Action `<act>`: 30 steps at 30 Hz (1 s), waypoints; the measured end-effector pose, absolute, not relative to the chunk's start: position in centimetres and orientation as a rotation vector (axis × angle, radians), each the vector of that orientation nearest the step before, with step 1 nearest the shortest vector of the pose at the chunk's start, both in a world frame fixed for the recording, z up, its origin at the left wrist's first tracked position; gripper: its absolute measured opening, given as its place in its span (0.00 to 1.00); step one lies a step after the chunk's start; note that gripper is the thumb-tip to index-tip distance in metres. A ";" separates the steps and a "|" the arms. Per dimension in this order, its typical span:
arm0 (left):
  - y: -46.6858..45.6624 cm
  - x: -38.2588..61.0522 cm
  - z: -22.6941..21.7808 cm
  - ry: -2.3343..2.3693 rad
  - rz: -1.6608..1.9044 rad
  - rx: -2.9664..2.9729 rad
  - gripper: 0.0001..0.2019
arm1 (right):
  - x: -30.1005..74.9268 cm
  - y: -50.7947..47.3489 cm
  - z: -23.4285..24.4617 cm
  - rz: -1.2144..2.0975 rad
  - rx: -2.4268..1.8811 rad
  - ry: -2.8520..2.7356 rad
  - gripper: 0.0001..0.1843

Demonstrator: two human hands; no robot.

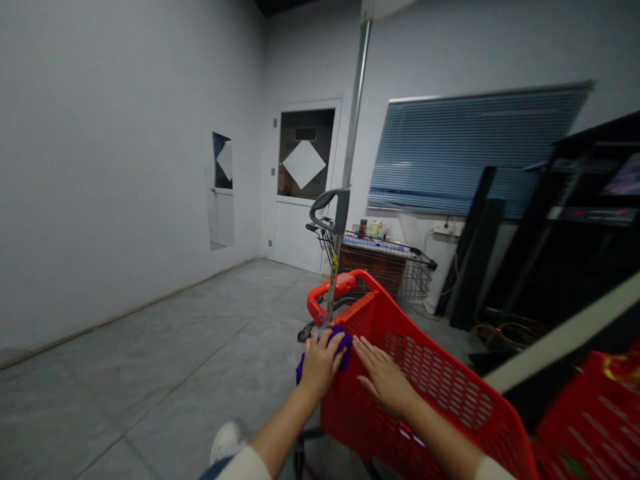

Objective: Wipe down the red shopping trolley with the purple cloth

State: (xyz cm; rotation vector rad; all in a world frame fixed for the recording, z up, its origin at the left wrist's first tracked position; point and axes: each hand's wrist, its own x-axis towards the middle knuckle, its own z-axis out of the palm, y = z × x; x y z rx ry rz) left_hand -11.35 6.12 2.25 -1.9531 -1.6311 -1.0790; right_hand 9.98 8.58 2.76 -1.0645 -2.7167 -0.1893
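Observation:
A red plastic shopping cart (445, 373) with slotted sides stands right in front of me. A tall metal pole (356, 100) with a grey handle (342, 212) rises by the cart's red push handle (345, 283). My left hand (321, 357) is closed over a purple cloth (343, 339) at the cart's near corner, close to the lower end of the pole. Part of the cloth hangs below the hand. My right hand (383, 373) lies open just right of the cloth, its fingers straight, over the cart's near side; whether its palm touches the cart, I cannot tell.
Behind stands a wire-basket cart (420, 277) with bottles and packets beside it. Dark panels (480, 253) lean at the right, near a pale bar (565, 333) and a red bag (590, 413). A white door (299, 230) and a mirror (223, 207) are farther back.

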 end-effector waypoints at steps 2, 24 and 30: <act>6.5 -11.3 3.0 -1.683 -1.064 -1.905 0.16 | 10.5 8.1 2.7 -0.147 -1.110 -2.722 0.40; 7.0 -5.0 7.2 -1.587 -0.599 -2.135 0.18 | 15.8 3.6 -0.4 -0.363 -1.180 -2.610 0.37; 5.9 -5.5 8.0 -1.502 -0.518 -2.205 0.12 | 16.5 2.8 0.4 -0.325 -1.194 -2.639 0.36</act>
